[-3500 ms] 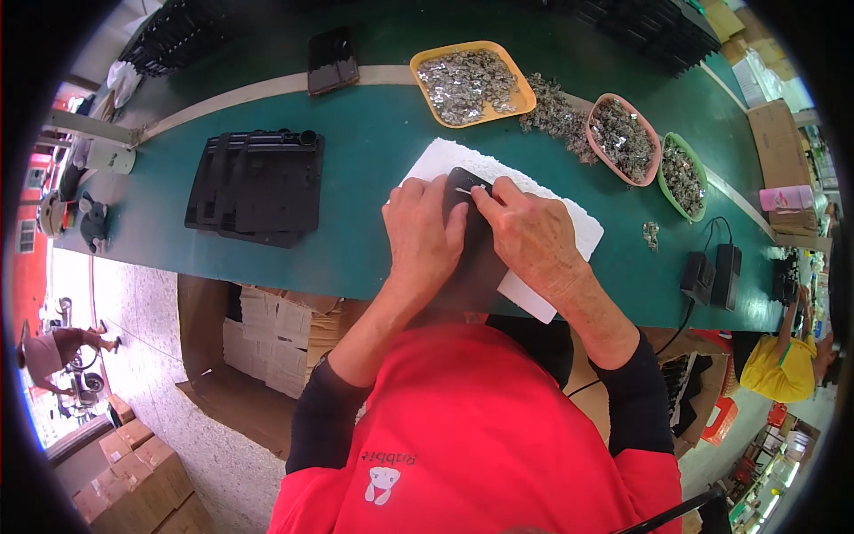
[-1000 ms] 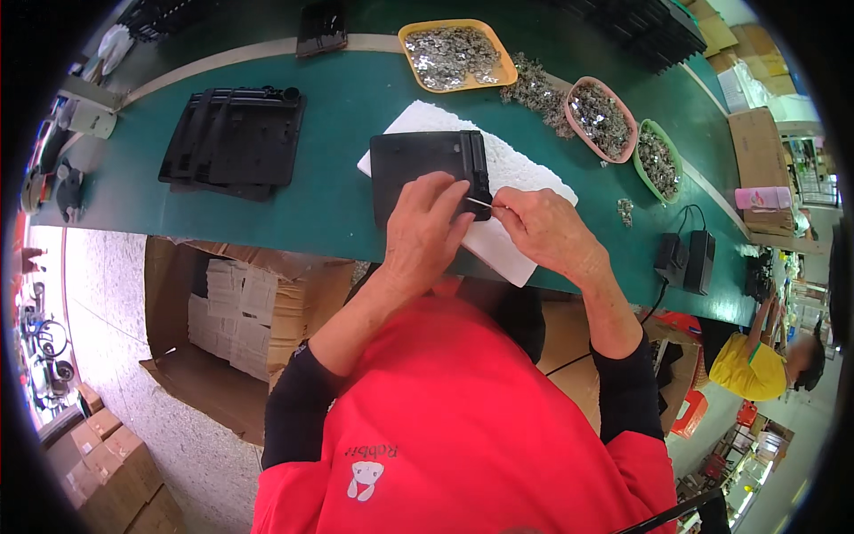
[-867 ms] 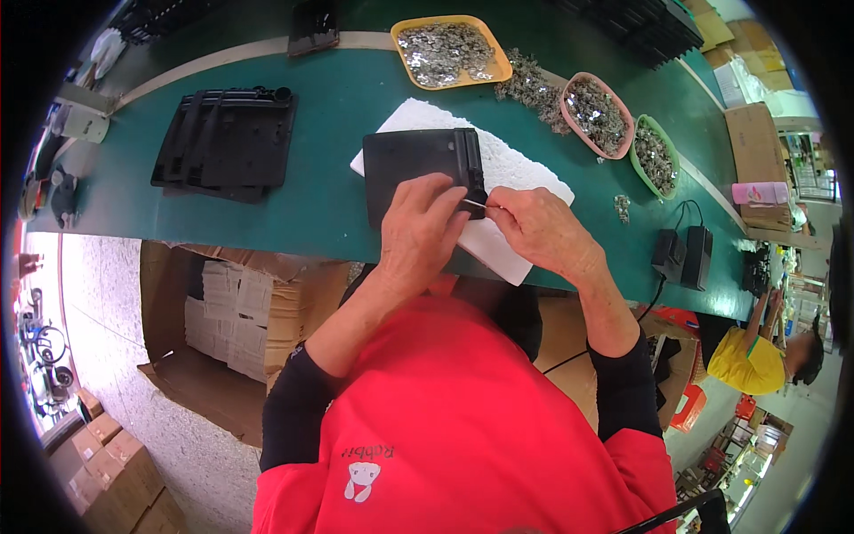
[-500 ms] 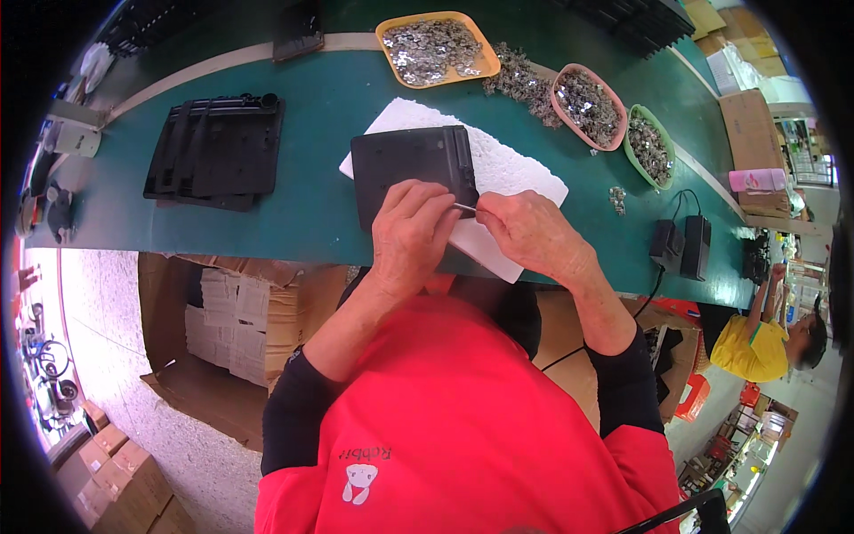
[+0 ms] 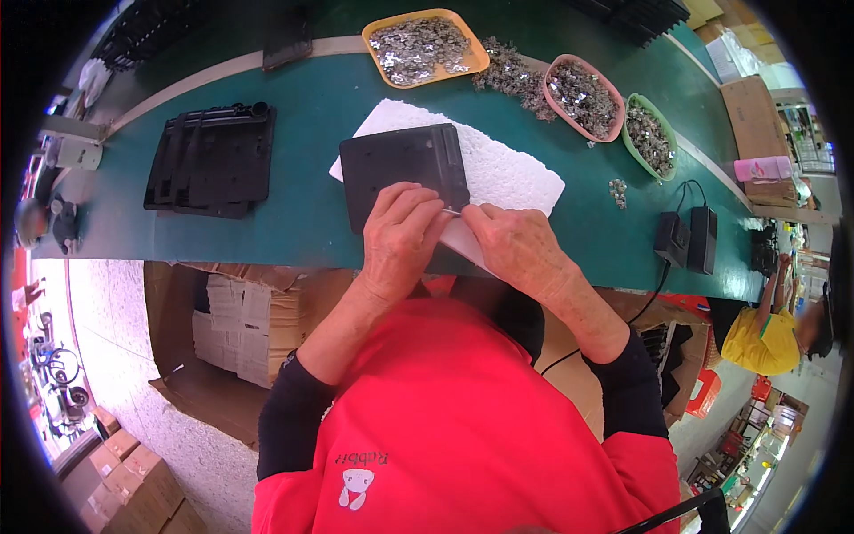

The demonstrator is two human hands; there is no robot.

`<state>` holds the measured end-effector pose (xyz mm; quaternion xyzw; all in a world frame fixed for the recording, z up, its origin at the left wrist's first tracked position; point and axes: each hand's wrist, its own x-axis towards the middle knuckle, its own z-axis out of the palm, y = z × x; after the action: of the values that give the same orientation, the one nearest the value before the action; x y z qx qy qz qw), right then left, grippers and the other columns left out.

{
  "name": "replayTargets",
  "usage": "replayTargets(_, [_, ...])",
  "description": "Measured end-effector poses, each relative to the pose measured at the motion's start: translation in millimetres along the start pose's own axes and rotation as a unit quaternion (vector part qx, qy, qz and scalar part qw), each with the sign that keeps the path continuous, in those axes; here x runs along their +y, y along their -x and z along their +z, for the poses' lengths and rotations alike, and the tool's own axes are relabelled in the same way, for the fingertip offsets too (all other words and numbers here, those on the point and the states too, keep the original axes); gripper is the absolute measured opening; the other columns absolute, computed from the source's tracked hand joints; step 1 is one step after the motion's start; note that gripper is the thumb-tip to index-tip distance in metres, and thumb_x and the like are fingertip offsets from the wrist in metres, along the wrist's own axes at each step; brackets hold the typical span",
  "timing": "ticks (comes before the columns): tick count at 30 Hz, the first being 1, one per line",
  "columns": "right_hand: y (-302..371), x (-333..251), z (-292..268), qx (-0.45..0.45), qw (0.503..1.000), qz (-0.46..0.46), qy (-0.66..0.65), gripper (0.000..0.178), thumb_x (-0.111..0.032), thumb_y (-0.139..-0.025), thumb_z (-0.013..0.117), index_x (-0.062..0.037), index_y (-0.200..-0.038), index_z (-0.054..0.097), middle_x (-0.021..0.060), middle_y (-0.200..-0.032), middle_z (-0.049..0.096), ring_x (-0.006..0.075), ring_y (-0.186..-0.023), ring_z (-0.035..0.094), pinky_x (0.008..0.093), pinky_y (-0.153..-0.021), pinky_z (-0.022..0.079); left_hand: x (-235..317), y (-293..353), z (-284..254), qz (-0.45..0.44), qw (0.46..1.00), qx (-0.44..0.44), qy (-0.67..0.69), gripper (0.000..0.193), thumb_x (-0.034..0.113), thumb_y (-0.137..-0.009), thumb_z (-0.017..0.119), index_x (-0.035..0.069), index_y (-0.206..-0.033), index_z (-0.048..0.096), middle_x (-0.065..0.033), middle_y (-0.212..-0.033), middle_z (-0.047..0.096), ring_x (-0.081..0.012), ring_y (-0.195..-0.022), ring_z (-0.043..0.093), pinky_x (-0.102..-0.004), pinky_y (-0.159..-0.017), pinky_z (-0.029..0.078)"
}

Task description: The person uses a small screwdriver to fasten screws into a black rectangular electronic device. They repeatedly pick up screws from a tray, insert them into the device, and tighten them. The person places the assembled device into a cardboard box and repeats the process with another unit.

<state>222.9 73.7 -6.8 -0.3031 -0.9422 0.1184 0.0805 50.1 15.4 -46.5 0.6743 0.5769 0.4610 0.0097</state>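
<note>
Bracing a black plastic panel (image 5: 391,165) with left hand (image 5: 398,233), fingers curled over the near right corner. Looks like a steadying hold, to stop sliding or turning under load. Cannot tell if also gripping anything beneath those fingers.

Pinching a thin silvery rod (image 5: 452,212) in right hand (image 5: 518,245), thumb and fingertips closed, aimed left at the same corner. Probably held short for fine control. Cannot see the far end behind the left fingertips; cannot tell pin from tool.

Lying flat, mostly on a white foam slab (image 5: 511,173), panel ridged edge to the right, near left part past the foam. Presumably padded that way to spare the face and soak up pressure. Turned with the ridge toward the right hand, likely for short reach.

Kept left on the green workbench (image 5: 307,209): a stack of black panels (image 5: 213,165), well apart from both forearms, likely to leave elbow room.

Set in an arc beyond and to the right: yellow tray (image 5: 481,60), pink basket (image 5: 567,122), green basket (image 5: 639,162), all full of small metal parts, presumably walled in against scatter. Heaped between yellow and pink: a loose pile (image 5: 514,82). Nearer, right of the foam: a small cluster of metal parts (image 5: 617,193), maybe for quick picking.
</note>
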Motion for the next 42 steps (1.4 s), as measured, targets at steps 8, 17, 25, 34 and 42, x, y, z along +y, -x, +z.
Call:
replayTargets(8, [-0.6, 15.3, -10.7, 0.044, 0.988, 0.012, -0.150, 0.004, -0.008, -0.089, 0.055, -0.0047, -0.091, 0.057, 0.0062, -0.068, 0.058, 0.0177, -0.057, 0.059, 0.0307, -0.051, 0.045, 3.5, -0.4, -6.6, -0.030, 0.999, -0.024, 0.001, 0.033, 0.008, -0.070, 0.075, 0.004, -0.100, 0.063, -0.0088, -0.102, 0.063, -0.0293, -0.099, 0.057, -0.0382, -0.086, 0.047])
replayTargets(17, [-11.4, 20.9, 15.2, 0.288, 0.715, 0.143, -0.621, 0.006, -0.006, -0.091, 0.059, -0.0027, -0.094, 0.062, 0.0010, -0.088, 0.062, 0.0080, -0.082, 0.056, 0.0238, -0.075, 0.044, 15.0, -14.2, 2.1, -0.052, 0.996, -0.048, -0.061, 0.046, 0.017, -0.072, 0.075, 0.002, -0.114, 0.063, -0.0090, -0.092, 0.058, -0.0283, -0.089, 0.052, -0.0388, -0.079, 0.045])
replayTargets(25, [17.9, 14.6, -23.6, 0.156, 0.974, 0.100, -0.132, 0.019, -0.005, -0.085, 0.067, -0.0028, -0.104, 0.064, 0.0088, -0.097, 0.064, 0.0187, -0.088, 0.063, 0.0298, -0.077, 0.050, 10.1, -7.9, 8.7, -0.026, 0.997, -0.018, -0.073, 0.048, 0.021, -0.072, 0.074, -0.001, -0.112, 0.062, -0.0102, -0.095, 0.055, -0.0292, -0.091, 0.052, -0.0400, -0.078, 0.042])
replayTargets(34, [-33.9, 1.8, -3.0, 0.249, 0.946, 0.020, -0.208, 0.021, -0.003, -0.081, 0.067, -0.0028, -0.102, 0.064, 0.0138, -0.102, 0.060, 0.0305, -0.092, 0.061, 0.0346, -0.076, 0.052, 5.5, -5.5, 16.8, -0.017, 0.997, 0.006, -0.081, 0.052, 0.019, -0.067, 0.077, -0.003, -0.112, 0.061, -0.0100, -0.094, 0.055, -0.0286, -0.091, 0.053, -0.0395, -0.074, 0.042])
replayTargets(42, [-37.5, 1.6, 11.5, 0.250, 0.959, -0.016, -0.129, 0.026, -0.002, -0.082, 0.067, -0.0021, -0.107, 0.060, 0.0145, -0.104, 0.059, 0.0290, -0.089, 0.062, 0.0349, -0.072, 0.053, 5.5, -6.3, 17.5, -0.013, 0.997, 0.022, -0.074, 0.049, 0.017, -0.067, 0.075, -0.003, -0.110, 0.062, -0.0076, -0.091, 0.055, -0.0254, -0.085, 0.054, -0.0365, -0.068, 0.040])
